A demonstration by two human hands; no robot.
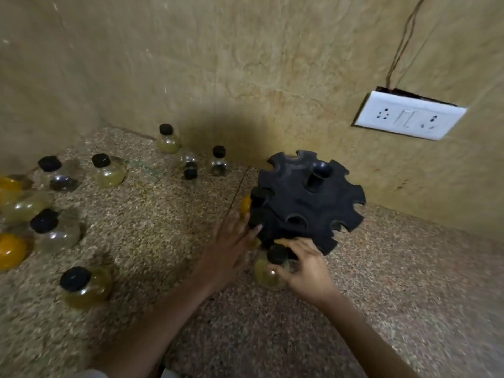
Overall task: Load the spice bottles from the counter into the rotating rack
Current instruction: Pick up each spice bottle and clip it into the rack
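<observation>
Right hand [308,271] grips bottle [264,275], seemingly touching rack [308,203] edge.

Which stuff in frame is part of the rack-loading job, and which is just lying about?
Job:
- rotating rack
- bottle gripped by right hand at the rack's near side
- left hand touching the rack
- orange bottle in a rack slot
- loose spice bottles on the counter

Just there:
- switch-and-socket plate on the wall
- wires above it
</observation>
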